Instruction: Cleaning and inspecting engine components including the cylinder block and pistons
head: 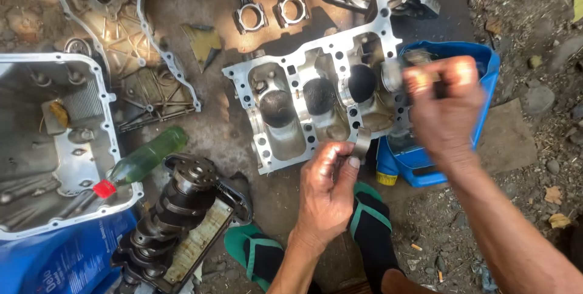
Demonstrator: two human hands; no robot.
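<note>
Bearing shell (363, 142) pinched in left hand (328, 188) at engine block's (316, 96) near edge; right hand (446, 102) blurred, fisted on unclear item. Shell could be dropped into dirt, grit scoring it.

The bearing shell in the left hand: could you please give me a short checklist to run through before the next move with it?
1. Left hand pinches the bearing shell firmly: ok.
2. Right hand is closed around a small part: ok; what the part is: cannot tell.
3. Engine block lies steady on the ground: ok.
4. Shell surface free of grit: cannot tell.
5. Ground around the block free of dirt: not ok, soil and stones.
6. Green bottle stays capped: ok.
</note>
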